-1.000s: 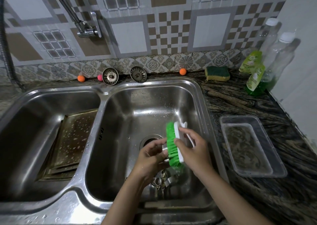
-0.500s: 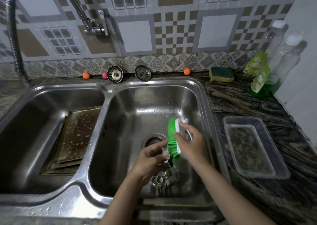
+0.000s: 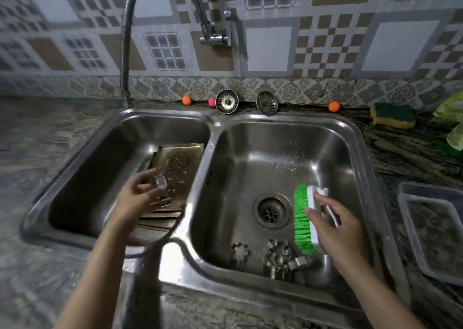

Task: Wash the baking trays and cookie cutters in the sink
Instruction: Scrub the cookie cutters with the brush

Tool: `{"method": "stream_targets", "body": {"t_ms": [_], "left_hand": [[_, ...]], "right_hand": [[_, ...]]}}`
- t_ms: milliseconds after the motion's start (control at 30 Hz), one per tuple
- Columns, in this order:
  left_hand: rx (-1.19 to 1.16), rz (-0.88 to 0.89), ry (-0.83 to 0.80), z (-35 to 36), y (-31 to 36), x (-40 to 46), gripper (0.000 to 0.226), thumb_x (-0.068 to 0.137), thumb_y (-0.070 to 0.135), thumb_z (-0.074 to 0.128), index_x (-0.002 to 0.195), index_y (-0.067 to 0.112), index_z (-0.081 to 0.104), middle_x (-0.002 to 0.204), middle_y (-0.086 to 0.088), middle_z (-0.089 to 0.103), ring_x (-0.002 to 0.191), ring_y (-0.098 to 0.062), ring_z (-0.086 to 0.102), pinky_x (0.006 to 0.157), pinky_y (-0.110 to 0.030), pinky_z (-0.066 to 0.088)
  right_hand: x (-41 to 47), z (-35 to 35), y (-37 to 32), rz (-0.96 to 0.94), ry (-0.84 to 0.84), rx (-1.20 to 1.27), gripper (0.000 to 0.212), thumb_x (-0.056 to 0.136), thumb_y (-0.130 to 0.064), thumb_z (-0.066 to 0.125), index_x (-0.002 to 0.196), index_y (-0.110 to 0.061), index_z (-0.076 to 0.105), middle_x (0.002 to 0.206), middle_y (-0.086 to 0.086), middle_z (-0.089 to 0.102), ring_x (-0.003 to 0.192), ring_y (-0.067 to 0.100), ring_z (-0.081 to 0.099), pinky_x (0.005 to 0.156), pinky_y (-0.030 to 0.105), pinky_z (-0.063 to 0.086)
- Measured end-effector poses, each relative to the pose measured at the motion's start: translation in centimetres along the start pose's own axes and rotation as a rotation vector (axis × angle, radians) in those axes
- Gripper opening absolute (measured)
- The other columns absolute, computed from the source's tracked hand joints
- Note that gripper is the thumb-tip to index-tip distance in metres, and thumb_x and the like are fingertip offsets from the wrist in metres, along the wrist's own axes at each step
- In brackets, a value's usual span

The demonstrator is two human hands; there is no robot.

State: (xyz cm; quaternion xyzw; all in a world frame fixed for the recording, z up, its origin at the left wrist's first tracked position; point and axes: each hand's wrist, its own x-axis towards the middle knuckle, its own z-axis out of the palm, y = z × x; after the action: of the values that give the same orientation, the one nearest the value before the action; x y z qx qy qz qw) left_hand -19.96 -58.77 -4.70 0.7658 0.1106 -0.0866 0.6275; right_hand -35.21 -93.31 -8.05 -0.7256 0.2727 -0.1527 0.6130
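Note:
My left hand (image 3: 140, 198) is over the left basin and pinches a small metal cookie cutter (image 3: 160, 181) at its fingertips. Below it, soapy baking trays (image 3: 175, 163) are stacked in that basin. My right hand (image 3: 333, 226) grips the white handle of a green-bristled scrub brush (image 3: 304, 218) over the right basin (image 3: 250, 168), beside the drain (image 3: 270, 212). A flower-shaped cutter (image 3: 240, 252) and several more metal cutters (image 3: 278, 257) lie at the right basin's near edge.
Two sink strainers (image 3: 226, 101) and small orange and pink balls sit on the ledge behind the sink. A faucet (image 3: 215, 32) and a flexible hose (image 3: 125, 40) hang above. A sponge (image 3: 392, 115) and a clear plastic container (image 3: 433, 231) lie on the right counter.
My left hand has carried a cookie cutter from the brush in the right basin leftward over the left basin. The view has swung left. The right hand still holds the brush.

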Motion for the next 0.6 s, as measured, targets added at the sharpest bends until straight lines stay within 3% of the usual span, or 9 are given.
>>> {"method": "stream_targets", "body": {"t_ms": [67,167,267,333,400,533,600], "left_hand": [[0.194,-0.052,0.008,-2.9,-1.3,1.7,0.04,0.08,-0.002,0.07,0.114,0.015,0.058,0.087,-0.017,0.061,0.063,-0.024,0.06,0.058,-0.032,0.052],[0.57,-0.176,-0.06,-4.9,-2.9,3.4,0.04,0.075,0.001,0.075,0.104,0.017,0.052,0.089,-0.015,0.06,0.063,-0.023,0.058,0.048,-0.028,0.048],[0.826,-0.265,-0.176,-5.3,-3.9,4.3,0.034,0.074,0.01,0.078,0.095,0.016,0.051,0.078,-0.006,0.066,0.064,-0.019,0.064,0.056,-0.033,0.053],[0.929,-0.287,-0.232,-5.1,-4.4,4.8,0.026,0.072,0.008,0.078,0.08,0.015,0.055,0.069,-0.003,0.066,0.065,-0.016,0.063,0.066,-0.036,0.056],[1.015,-0.318,-0.288,-5.0,-4.8,5.1,0.022,0.069,0.011,0.081,0.072,0.015,0.059,0.073,-0.004,0.066,0.067,-0.013,0.061,0.066,-0.034,0.056],[1.043,-0.383,-0.328,-5.5,-5.0,5.6,0.037,0.071,0.021,0.082,0.1,0.016,0.06,0.09,-0.001,0.06,0.085,-0.02,0.06,0.072,-0.036,0.057],[1.05,-0.263,-0.219,-5.3,-4.1,5.1,0.043,0.076,0.028,0.078,0.112,0.014,0.058,0.095,-0.003,0.057,0.091,-0.024,0.059,0.071,-0.032,0.048]], "right_hand": [[-0.5,0.6,-0.1,-0.003,-0.016,-0.027,0.034,0.082,-0.01,0.072,0.113,-0.023,0.068,0.114,-0.003,0.061,0.085,-0.004,0.055,0.05,0.004,0.041],[-1.0,1.9,-0.2,-0.003,-0.03,-0.033,0.032,0.079,-0.008,0.074,0.104,-0.028,0.069,0.112,-0.002,0.065,0.088,-0.001,0.058,0.06,0.009,0.04],[-1.5,3.5,0.0,0.008,-0.082,-0.065,0.033,0.079,-0.01,0.074,0.1,-0.036,0.067,0.111,-0.005,0.064,0.09,-0.006,0.056,0.062,0.014,0.043],[-1.7,4.6,-0.1,0.036,-0.115,-0.092,0.035,0.08,-0.012,0.073,0.109,-0.031,0.067,0.114,-0.005,0.061,0.086,-0.008,0.053,0.056,0.014,0.044],[-1.8,5.7,-0.3,0.034,-0.131,-0.09,0.036,0.081,-0.009,0.072,0.113,-0.025,0.068,0.113,-0.004,0.062,0.084,-0.009,0.053,0.057,0.013,0.042],[-1.8,7.0,-0.9,0.026,-0.138,-0.08,0.034,0.082,-0.008,0.071,0.112,-0.023,0.068,0.105,-0.004,0.064,0.083,-0.008,0.055,0.061,0.014,0.044],[-1.3,6.9,-1.1,0.028,-0.107,-0.068,0.034,0.082,-0.009,0.072,0.112,-0.023,0.069,0.106,-0.004,0.065,0.088,-0.008,0.057,0.063,0.016,0.048]]}}
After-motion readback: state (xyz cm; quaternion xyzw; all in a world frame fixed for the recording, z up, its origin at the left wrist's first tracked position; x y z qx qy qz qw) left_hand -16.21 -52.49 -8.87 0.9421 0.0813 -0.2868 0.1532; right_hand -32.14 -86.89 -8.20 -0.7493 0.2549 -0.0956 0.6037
